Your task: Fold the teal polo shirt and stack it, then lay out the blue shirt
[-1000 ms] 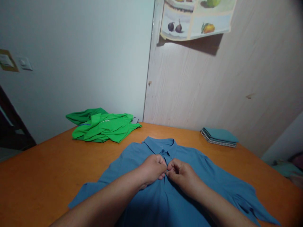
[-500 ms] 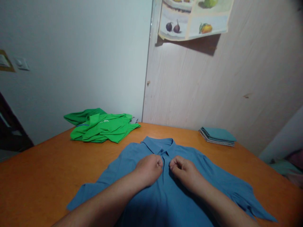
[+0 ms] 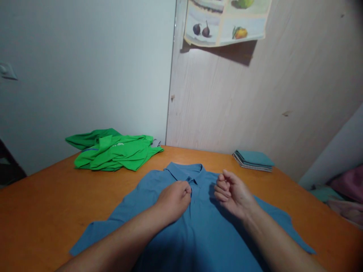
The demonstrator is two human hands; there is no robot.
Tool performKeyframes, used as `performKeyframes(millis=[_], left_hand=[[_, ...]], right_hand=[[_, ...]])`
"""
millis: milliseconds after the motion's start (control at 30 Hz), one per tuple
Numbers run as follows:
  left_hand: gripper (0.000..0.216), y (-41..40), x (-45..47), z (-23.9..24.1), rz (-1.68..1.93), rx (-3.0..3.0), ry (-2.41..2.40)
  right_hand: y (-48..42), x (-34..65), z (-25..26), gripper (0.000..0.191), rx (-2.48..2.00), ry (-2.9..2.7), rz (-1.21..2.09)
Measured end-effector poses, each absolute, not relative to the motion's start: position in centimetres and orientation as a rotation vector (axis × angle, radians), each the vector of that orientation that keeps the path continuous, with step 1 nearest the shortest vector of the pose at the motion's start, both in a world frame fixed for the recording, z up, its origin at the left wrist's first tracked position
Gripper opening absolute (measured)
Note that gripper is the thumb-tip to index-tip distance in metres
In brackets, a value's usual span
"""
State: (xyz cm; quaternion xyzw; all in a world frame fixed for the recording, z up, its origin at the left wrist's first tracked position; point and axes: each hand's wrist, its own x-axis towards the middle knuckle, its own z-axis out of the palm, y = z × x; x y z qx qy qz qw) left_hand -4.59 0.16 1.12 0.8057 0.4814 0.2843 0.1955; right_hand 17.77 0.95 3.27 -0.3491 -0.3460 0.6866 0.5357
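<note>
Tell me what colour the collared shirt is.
The collared shirt is blue, seen best in the head view.

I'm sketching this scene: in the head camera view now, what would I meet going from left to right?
Wall switch → green garment → left hand → right hand → folded cloth stack → pink cloth. The blue shirt spans both hands' places, so it's left out.

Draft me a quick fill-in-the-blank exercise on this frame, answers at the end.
The left hand and right hand are over a ____ shirt.
From the wearer's viewpoint, the crumpled green garment lies on the table's ____ side.
The folded stack lies toward the ____.
The wall poster shows painted ____.

Missing words: blue; left; right; fruit.
</note>
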Motion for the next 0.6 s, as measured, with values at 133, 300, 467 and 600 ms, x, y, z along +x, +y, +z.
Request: performKeyframes(millis=[133,300,467,600], left_hand=[[0.013,-0.3,-4.2,1.4,0.878,2.316,1.199],[0.017,-1.1,-4.1,1.3,0.697,2.512,0.956],[0.02,-0.9,-4.5,0.3,0.628,2.563,0.96],[0.023,-0.6,-4.9,0.3,0.594,2.546,0.966]], right_hand=[[0.4,17.4,4.0,0.032,-0.819,-0.922,1.576],[0.2,17.4,3.6,0.034,-0.838,-0.912,1.725],[0.4,16.7,1.9,0.022,-1.065,-0.899,1.89],[0.7,16.3,0.9,0.011,-1.183,-0.847,1.797]])
